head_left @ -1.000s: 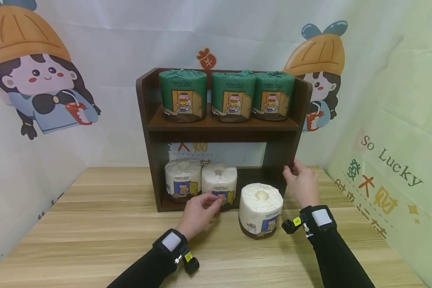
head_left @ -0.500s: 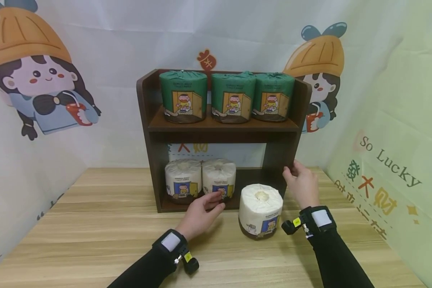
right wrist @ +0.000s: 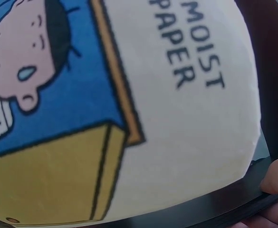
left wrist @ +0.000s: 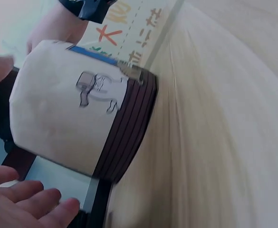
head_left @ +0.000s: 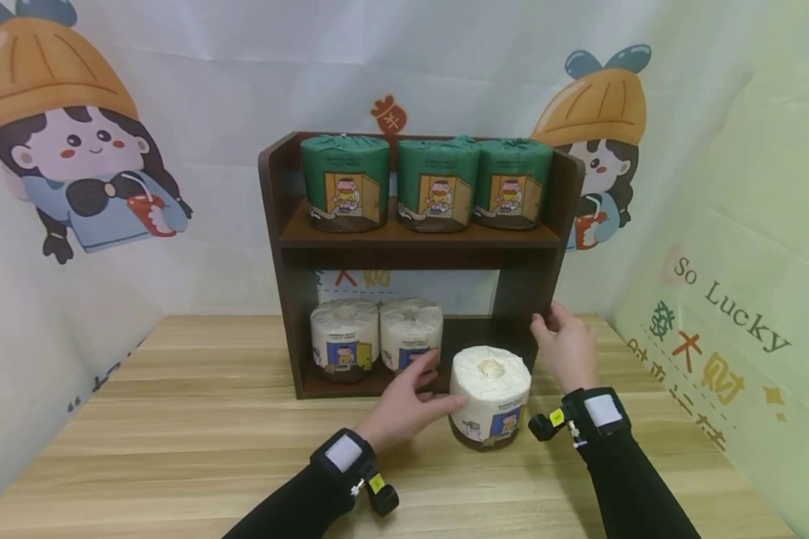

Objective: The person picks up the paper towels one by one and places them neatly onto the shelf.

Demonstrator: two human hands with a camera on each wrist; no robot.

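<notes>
A white-wrapped toilet paper roll (head_left: 488, 393) stands upright on the table in front of a dark brown two-tier shelf (head_left: 418, 257). My left hand (head_left: 404, 410) is spread at its left, the thumb overlapping the roll's side in the head view. In the left wrist view, straight fingers (left wrist: 58, 211) lie apart from the roll (left wrist: 62, 109). My right hand (head_left: 568, 350) pinches the front edge of the shelf's right side panel between thumb and fingers. Behind my left fingers, a white roll (head_left: 411, 333) stands on the lower tier beside another white roll (head_left: 344, 337).
Three green-wrapped rolls (head_left: 346, 183) stand on the upper tier. To the right of the two lower rolls is bare shelf board (head_left: 468, 329). The wooden table (head_left: 195, 419) meets printed cloth walls (head_left: 222, 187) behind and at both sides.
My left hand has pushed the middle lower roll back level with its neighbour, then moved right to the front roll with its fingers spreading. The right hand stays on the shelf panel.
</notes>
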